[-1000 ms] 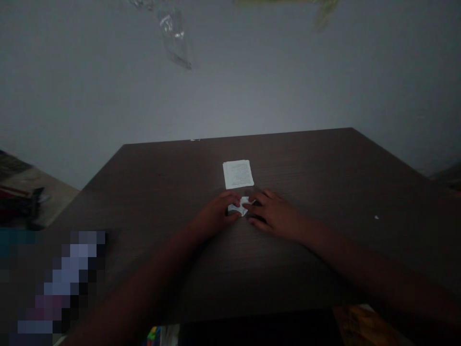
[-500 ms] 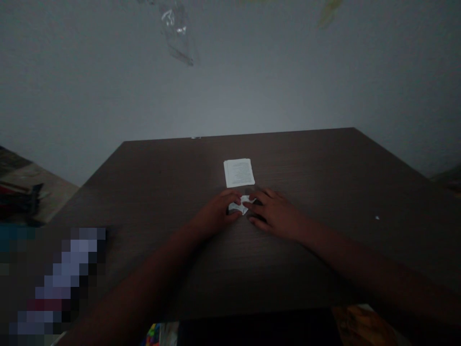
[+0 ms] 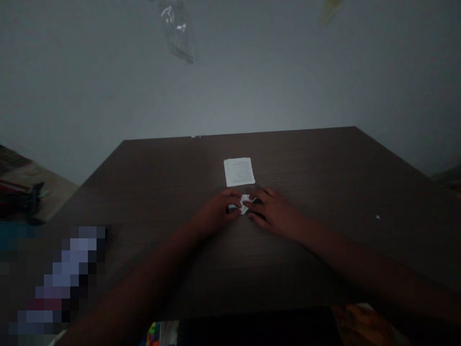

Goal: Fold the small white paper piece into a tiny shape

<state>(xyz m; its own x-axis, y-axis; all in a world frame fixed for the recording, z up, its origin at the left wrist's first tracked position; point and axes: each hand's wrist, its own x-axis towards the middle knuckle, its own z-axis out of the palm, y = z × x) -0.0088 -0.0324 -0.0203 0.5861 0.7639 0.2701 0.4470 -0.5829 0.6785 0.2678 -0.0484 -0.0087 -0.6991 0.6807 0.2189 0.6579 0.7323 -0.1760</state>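
Note:
A small piece of folded printed paper (image 3: 245, 204) lies on the dark wooden table (image 3: 173, 168), between my two hands. My left hand (image 3: 219, 211) curls round its left side, fingers at the far edge and thumb at the near edge. From the other side, my right hand (image 3: 275, 211) grips the paper, its fingertips resting on the top and right part. Both hands cover parts of the paper, so its full outline is hidden. Just beyond the fingers sits a stack of square printed paper sheets (image 3: 239, 172).
A pixelated, blurred-out object (image 3: 72, 269) lies at the table's left side. One tiny white scrap (image 3: 378, 217) is on the right, another scrap (image 3: 195, 137) at the far edge. Behind the table stands a grey wall (image 3: 266, 72) with a patch of clear tape or plastic (image 3: 177, 31).
Fingers of both hands have shifted slightly on the folded paper, and less of its left part shows between them. The paper stack stays in place.

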